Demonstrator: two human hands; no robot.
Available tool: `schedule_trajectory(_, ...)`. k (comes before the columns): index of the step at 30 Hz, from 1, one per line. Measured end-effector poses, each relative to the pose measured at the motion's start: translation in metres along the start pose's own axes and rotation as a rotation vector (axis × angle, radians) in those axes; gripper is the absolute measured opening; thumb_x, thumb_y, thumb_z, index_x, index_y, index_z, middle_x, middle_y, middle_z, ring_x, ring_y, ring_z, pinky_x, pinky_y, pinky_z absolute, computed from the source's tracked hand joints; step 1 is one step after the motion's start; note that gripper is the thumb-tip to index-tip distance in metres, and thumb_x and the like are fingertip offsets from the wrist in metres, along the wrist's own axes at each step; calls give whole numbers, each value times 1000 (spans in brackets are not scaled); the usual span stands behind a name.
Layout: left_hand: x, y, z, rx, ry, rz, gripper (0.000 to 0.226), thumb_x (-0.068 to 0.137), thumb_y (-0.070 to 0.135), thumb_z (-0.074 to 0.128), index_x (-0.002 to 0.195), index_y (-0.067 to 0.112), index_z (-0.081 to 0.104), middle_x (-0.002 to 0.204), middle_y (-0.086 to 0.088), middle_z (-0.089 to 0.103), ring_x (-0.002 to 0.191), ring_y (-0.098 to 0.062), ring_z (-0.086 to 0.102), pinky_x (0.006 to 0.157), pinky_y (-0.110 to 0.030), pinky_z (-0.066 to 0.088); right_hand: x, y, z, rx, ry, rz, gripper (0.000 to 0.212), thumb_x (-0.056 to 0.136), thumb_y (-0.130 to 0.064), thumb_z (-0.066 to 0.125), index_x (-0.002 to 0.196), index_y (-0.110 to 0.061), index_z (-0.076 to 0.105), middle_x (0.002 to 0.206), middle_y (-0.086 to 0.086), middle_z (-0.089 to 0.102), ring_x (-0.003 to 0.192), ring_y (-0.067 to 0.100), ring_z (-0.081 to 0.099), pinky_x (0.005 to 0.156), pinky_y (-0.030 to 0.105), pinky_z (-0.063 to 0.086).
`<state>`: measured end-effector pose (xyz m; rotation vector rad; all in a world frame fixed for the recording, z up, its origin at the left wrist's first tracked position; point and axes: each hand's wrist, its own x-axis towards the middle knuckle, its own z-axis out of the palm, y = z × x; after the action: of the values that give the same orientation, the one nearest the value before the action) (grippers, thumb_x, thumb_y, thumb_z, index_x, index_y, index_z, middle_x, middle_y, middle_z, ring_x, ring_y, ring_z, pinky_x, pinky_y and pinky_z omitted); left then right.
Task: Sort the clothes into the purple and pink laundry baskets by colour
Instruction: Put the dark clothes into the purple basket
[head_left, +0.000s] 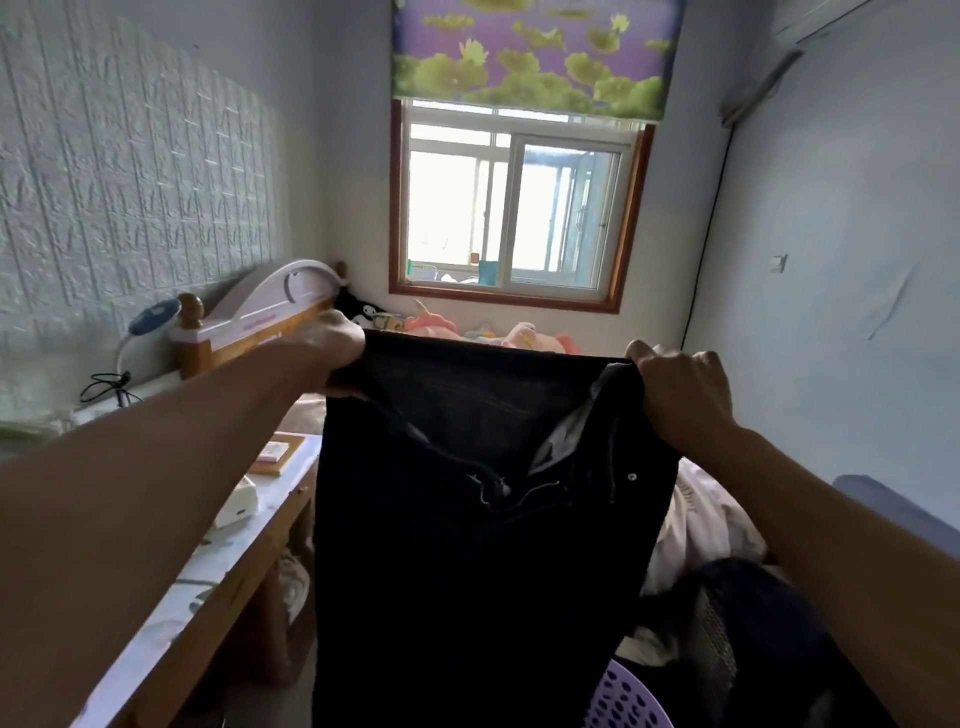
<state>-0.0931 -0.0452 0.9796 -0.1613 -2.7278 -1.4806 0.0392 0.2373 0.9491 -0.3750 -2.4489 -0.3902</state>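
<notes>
Two hands hold a pair of dark jeans (467, 519) up by the waistband: the left hand (337, 343) has its fingers curled round the band's left corner, and the right hand (680, 384) grips the right corner beside the open fly. From both grips the jeans hang straight down, stretched flat between them. Below the right hand, just beside the hanging cloth, shows the rim of the purple laundry basket (623, 699), with a heap of clothes (717, 525) behind it.
</notes>
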Motion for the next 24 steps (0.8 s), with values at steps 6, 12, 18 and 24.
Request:
schedule_trajectory(6,1,13,4,-689,-119,-281,22,92,-8,34,79,5,46,87,-12,52,89,-26,53,66,-37,57,-7,4,3,142,-140,60,21,93,-6,38,111,-4,47,103,17,64,98,37,62,71,34,38)
schedule_trajectory(12,-3,-4,27,-50,31,76,13,88,-1,55,97,4,64,102,-16,63,102,-32,59,101,-37,47,0,5,21,481,-240,227,25,89,-31,58,71,-14,52,88,17,65,89,37,61,79,39,48)
schedule_trajectory(18,-14,-19,28,535,176,292,44,75,44,75,104,11,66,95,-6,69,90,-24,64,74,-33,48,8,-9,18,568,-290,376,38,81,-51,64,71,-14,63,67,2,59,75,26,61,70,32,47)
schedule_trajectory(24,-22,-10,32,851,310,375,36,90,42,59,118,21,64,113,-6,64,107,-27,60,74,-30,34,11,-32,9,684,-435,519,31,86,-40,61,76,-11,58,73,6,58,74,25,58,63,27,39)
